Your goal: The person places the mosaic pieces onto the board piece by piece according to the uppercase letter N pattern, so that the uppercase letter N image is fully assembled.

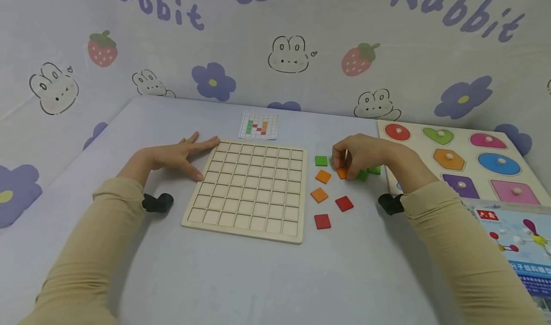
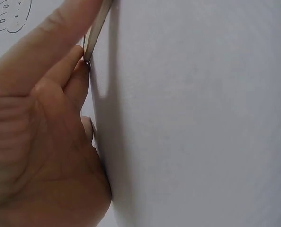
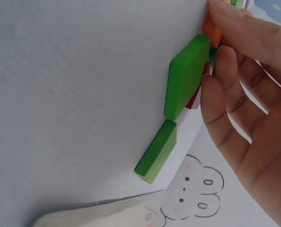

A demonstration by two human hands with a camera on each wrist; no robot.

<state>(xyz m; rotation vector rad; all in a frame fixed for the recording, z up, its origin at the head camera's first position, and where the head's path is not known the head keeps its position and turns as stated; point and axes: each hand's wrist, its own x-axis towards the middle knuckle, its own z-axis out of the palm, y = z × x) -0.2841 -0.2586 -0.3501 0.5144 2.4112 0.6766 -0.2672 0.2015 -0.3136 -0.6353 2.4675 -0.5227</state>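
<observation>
You wear creased tan sleeves (image 1: 79, 253) with plain cuffs (image 1: 117, 187), and a black, round-ended wrist camera (image 1: 160, 203) juts beside each one.

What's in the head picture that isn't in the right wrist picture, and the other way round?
Only the head view shows the wooden grid board, the pattern card and the left grip. Only the right wrist view shows the palm side of the right grip. Both show the right grip, green tiles and an orange tile.
</observation>
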